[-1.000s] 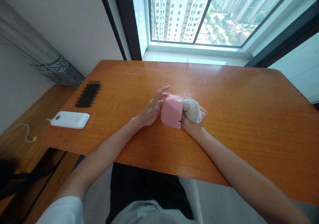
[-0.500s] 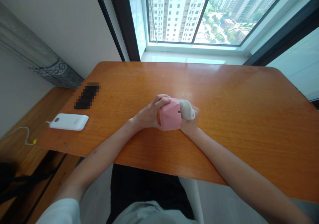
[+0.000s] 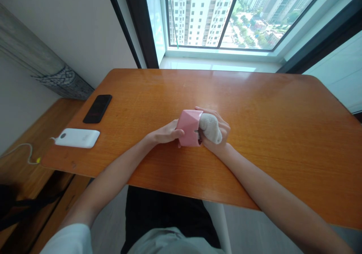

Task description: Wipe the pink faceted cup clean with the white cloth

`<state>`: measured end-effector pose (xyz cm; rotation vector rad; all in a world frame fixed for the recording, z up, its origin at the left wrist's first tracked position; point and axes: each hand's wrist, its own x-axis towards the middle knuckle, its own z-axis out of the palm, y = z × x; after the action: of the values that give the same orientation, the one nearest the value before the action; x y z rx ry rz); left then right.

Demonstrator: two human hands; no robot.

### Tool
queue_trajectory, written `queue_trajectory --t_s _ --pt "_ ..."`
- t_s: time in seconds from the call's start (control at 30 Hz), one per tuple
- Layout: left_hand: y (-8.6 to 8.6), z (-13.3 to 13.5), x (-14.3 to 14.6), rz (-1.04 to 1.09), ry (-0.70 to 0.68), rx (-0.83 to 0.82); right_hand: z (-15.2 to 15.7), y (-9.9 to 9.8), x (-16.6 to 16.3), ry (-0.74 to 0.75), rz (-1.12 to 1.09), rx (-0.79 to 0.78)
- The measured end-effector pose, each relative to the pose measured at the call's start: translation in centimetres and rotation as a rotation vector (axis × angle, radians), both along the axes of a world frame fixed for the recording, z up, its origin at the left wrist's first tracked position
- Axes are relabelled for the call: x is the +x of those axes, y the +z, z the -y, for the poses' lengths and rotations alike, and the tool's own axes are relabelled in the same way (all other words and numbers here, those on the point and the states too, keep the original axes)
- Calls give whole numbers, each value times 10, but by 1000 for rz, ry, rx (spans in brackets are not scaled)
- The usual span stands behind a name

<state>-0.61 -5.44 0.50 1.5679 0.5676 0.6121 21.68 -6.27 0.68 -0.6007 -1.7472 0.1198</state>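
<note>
A pink faceted cup-like holder [image 3: 190,127] is held above the middle of the table, tipped so that its open end faces right. My left hand [image 3: 169,132] grips it from the left, with the thumb on its near side. A light grey cloth [image 3: 210,127] is bunched at the open end, and part of it seems to go inside. My right hand [image 3: 223,130] is closed around the cloth from the right. Some right-hand fingers are hidden behind the cloth and holder.
On the left of the wooden table [image 3: 283,133] lie a black phone [image 3: 97,109] and a white power bank [image 3: 77,138] with a white cable [image 3: 30,152]. A window [image 3: 220,16] stands beyond the far edge, and a curtain [image 3: 65,78] hangs at the left.
My left hand has shifted its hold from over the top of the pink holder to its left side. The holder has turned, so its open end and more of the cloth show.
</note>
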Motion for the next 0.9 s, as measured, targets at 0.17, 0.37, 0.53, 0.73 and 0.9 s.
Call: queue_trajectory --t_s 0.17,0.37,0.53,0.73,0.9 --pt "-11 -4 10 274 92 -200 5 -1 -4 -214 -180 -291" --pt "-5 -12 9 464 160 -420 -30 -21 4 -452 -564 -343" --pt "-6 -10 11 453 163 -446 -42 -34 5 -468 -664 -370" --pt "-18 -12 14 407 147 -376 -15 -18 -2 -148 -234 -310" --pt "-27 -14 15 340 301 -172 -4 5 -1 54 36 -127"
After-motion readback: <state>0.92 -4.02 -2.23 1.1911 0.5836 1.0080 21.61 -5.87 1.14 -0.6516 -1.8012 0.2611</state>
